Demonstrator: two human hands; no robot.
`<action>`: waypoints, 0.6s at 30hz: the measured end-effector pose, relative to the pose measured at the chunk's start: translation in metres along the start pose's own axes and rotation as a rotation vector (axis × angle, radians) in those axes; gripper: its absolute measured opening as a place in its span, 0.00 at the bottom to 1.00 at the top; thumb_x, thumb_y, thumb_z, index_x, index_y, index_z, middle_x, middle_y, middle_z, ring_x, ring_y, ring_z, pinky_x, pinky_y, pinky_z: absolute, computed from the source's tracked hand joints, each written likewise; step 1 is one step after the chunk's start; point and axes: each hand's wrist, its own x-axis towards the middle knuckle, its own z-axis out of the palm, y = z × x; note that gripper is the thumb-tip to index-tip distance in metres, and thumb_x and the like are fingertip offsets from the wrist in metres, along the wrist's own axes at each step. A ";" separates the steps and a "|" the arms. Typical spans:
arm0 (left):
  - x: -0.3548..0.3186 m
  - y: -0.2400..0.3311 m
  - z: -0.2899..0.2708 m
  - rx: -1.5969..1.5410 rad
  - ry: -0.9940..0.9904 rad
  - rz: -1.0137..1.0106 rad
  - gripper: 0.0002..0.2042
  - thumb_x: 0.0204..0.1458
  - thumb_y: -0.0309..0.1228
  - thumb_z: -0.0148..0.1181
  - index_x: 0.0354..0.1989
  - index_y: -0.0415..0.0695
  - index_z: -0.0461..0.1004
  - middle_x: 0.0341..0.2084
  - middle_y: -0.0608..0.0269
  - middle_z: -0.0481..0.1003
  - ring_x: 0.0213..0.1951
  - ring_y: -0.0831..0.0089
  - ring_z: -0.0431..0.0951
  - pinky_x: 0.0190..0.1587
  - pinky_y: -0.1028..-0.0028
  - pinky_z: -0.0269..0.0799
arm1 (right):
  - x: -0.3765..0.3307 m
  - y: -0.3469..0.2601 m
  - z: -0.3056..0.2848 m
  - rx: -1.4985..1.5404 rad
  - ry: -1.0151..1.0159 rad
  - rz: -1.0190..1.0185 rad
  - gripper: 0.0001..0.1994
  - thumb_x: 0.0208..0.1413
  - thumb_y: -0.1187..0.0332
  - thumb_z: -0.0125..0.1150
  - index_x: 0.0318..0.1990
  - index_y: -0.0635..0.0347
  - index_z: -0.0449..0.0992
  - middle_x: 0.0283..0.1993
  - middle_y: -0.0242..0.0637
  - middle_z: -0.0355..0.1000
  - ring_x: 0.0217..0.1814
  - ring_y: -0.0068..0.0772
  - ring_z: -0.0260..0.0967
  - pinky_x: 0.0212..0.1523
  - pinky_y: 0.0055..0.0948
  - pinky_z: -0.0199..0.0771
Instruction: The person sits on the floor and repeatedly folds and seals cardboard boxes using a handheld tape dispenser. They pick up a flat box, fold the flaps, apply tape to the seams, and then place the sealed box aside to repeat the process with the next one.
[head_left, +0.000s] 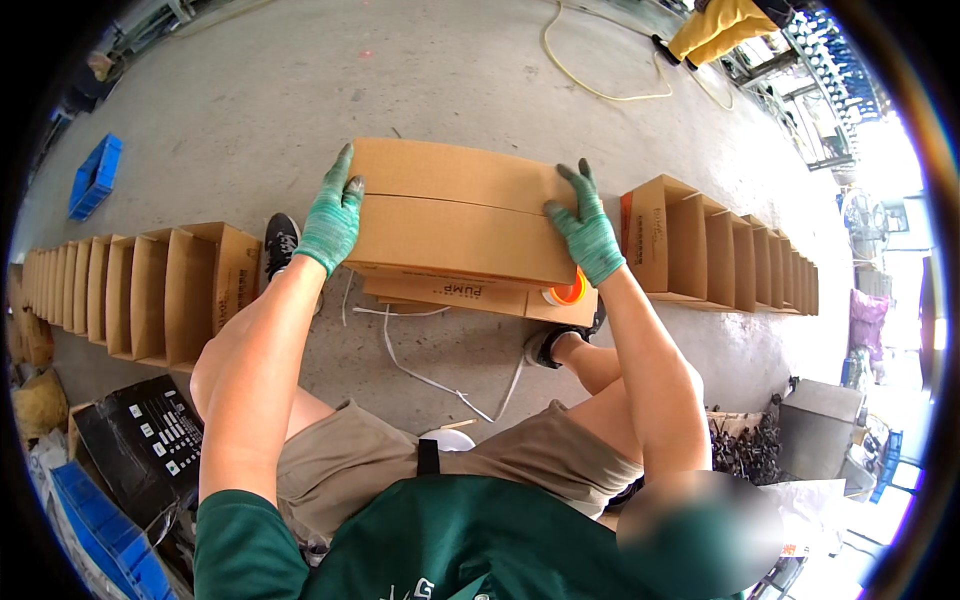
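1. Right in the middle, a flat-topped cardboard box (pixel 460 215) is held above the concrete floor (pixel 250 110), its two top flaps meeting in a seam that runs left to right.
2. The left hand (pixel 332 215), in a green knit glove, is clamped over the box's left end, fingers spread on the top flap and thumb down the near face.
3. The right hand (pixel 585 235), gloved the same, grips the right end, fingers flat on top; both hands are full of box, pressing the flaps shut.
4. To do this well, I'd judge, keep even pressure at both ends so the seam stays closed and level (a gap shows faintly along it).
5. Just under the box's right corner sits a roll of tape (pixel 568 292) with an orange core, partly hidden, beside another flat cardboard piece (pixel 450 295).
6. White plastic straps (pixel 420 375) trail on the floor between the person's black shoes.
7. To the left runs a long row of open cartons (pixel 150 295); a shorter row (pixel 730 260) stands to the right.
8. Further out: a blue crate (pixel 95 175) at far left, and a yellow hose (pixel 600 90) looping across the floor up top.
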 end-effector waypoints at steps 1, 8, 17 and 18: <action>0.000 0.001 -0.001 -0.009 -0.008 -0.029 0.24 0.68 0.32 0.47 0.72 0.52 0.55 0.67 0.50 0.61 0.67 0.58 0.63 0.67 0.67 0.59 | 0.003 0.006 -0.004 0.185 0.060 0.038 0.19 0.63 0.73 0.58 0.61 0.52 0.70 0.75 0.43 0.52 0.68 0.39 0.62 0.61 0.32 0.67; -0.004 0.012 -0.005 0.102 0.054 -0.032 0.23 0.67 0.30 0.48 0.70 0.49 0.59 0.64 0.47 0.66 0.64 0.56 0.68 0.65 0.66 0.63 | -0.009 0.153 -0.036 -1.222 -0.640 0.192 0.25 0.63 0.50 0.50 0.63 0.49 0.68 0.66 0.41 0.67 0.64 0.44 0.67 0.60 0.35 0.68; 0.003 0.003 0.000 0.168 0.106 0.076 0.21 0.65 0.28 0.48 0.68 0.45 0.62 0.62 0.45 0.68 0.62 0.51 0.69 0.64 0.65 0.64 | -0.012 0.196 -0.028 0.351 0.260 0.779 0.31 0.60 0.35 0.44 0.58 0.46 0.74 0.58 0.35 0.75 0.59 0.44 0.72 0.55 0.38 0.70; -0.001 -0.005 0.000 0.185 0.112 0.068 0.21 0.65 0.28 0.48 0.68 0.45 0.62 0.62 0.45 0.68 0.62 0.51 0.69 0.64 0.64 0.65 | 0.006 0.164 -0.034 -0.252 0.141 0.630 0.28 0.59 0.38 0.49 0.54 0.47 0.76 0.51 0.36 0.77 0.50 0.44 0.75 0.49 0.39 0.73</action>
